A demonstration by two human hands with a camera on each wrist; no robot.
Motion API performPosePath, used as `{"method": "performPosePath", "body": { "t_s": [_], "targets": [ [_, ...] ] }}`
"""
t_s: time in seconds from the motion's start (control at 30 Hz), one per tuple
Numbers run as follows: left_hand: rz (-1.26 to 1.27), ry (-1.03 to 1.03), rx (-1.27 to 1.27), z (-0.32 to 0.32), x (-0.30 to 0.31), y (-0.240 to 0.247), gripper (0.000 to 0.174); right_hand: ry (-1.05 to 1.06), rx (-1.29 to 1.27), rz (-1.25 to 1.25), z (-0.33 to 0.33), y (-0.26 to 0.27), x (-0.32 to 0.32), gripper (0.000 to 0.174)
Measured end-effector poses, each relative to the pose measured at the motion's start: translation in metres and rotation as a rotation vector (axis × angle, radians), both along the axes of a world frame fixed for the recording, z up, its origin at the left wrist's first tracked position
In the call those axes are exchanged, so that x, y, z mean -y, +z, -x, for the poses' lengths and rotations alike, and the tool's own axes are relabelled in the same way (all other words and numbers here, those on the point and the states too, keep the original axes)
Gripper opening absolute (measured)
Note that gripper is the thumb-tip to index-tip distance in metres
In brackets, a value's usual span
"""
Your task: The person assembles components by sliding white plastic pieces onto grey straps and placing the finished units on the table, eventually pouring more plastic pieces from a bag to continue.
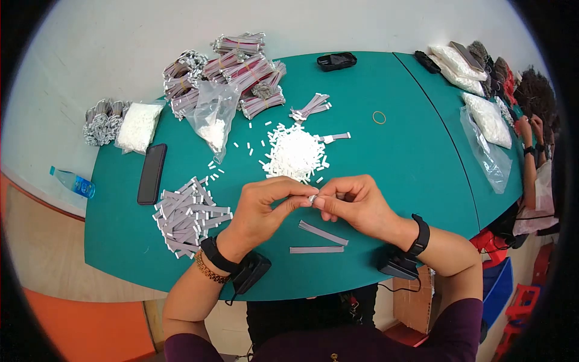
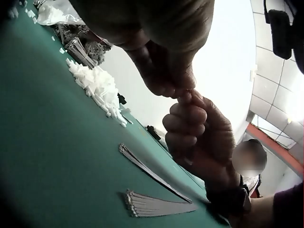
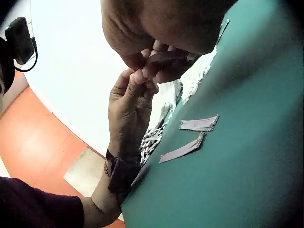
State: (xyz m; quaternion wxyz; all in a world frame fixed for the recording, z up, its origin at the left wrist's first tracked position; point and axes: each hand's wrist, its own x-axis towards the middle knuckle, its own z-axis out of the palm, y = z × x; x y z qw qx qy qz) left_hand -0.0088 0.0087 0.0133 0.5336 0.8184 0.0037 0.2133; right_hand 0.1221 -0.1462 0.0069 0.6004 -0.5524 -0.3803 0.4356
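In the head view my left hand (image 1: 260, 208) and right hand (image 1: 360, 205) meet fingertip to fingertip over the table, just in front of a heap of small white plastic connector housings (image 1: 295, 154). Between the fingertips shows a small white connector (image 1: 312, 198), which the left thumb and finger pinch. My right hand grips a short grey ribbon cable (image 3: 167, 56), seen along its curled fingers in the right wrist view; the fingers hide much of it. Two grey ribbon cables (image 1: 322, 233) lie on the table just below the hands.
A pile of ribbon cables with white ends (image 1: 190, 217) lies at left, near a phone (image 1: 152, 174). Bundled cables (image 1: 241, 72) and bags of white pieces (image 1: 139, 127) stand at the back. A rubber band (image 1: 379, 117) lies right. Another person's hands (image 1: 531, 130) show far right.
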Motion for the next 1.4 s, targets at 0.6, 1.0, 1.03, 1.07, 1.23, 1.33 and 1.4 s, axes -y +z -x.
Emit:
{"method": "performPosePath", "body": {
  "t_s": [0.6,1.0,1.03,1.07,1.23,1.33,1.4],
  "targets": [
    [0.131,-0.002,0.013,0.001,0.006,-0.004,0.016,-0.036,-0.017,-0.045,0.006,0.002,0.002,0.015],
    [0.363,-0.033,-0.007,-0.004,0.0,-0.005,0.017,0.017,0.0,-0.002,-0.003,0.004,-0.001,0.018],
    [0.384,-0.033,-0.016,-0.004,0.0,-0.004,0.017,0.017,-0.001,-0.016,-0.003,0.004,-0.001,0.018],
    [0.407,-0.033,-0.025,-0.004,0.001,-0.004,0.017,0.015,-0.002,-0.028,-0.003,0.003,-0.001,0.019],
    [0.446,-0.056,-0.039,-0.004,0.001,-0.005,0.016,0.02,-0.013,-0.055,-0.002,0.004,-0.001,0.019],
    [0.452,-0.076,-0.032,-0.006,0.0,-0.006,0.015,0.021,0.004,-0.059,-0.002,0.005,-0.001,0.019],
    [0.449,-0.089,-0.024,-0.006,0.001,-0.006,0.015,0.027,0.011,-0.062,-0.002,0.004,0.0,0.018]
  ]
}}
